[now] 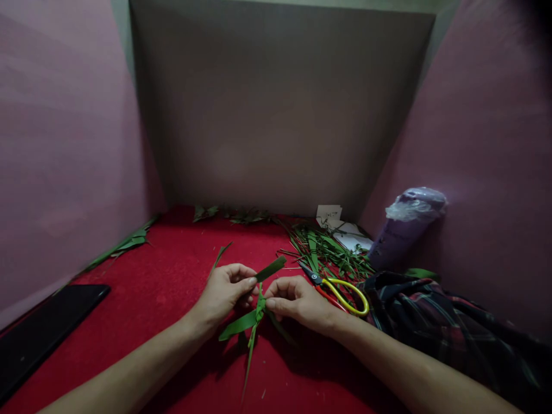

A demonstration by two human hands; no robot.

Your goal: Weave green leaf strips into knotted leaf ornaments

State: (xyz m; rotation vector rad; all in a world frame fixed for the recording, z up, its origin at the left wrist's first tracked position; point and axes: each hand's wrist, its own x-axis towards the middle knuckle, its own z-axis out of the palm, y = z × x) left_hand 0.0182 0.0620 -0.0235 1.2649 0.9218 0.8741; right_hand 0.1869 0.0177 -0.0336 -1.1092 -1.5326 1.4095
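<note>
Both my hands meet over a red cloth surface (172,287), working a small piece folded from green leaf strips (254,319). My left hand (226,290) pinches the upper strip, which sticks out to the right past my thumb. My right hand (297,302) is closed on the knot where the strips cross. Loose strip ends hang down and to the left below my fingers.
Yellow-handled scissors (345,293) lie just right of my right hand. Behind them is a pile of cut leaf strips (328,250), white paper (345,233) and a purple wrapped container (405,227). A plaid cloth (440,322) lies at right, a black flat device (43,330) at left. Panels wall in the space.
</note>
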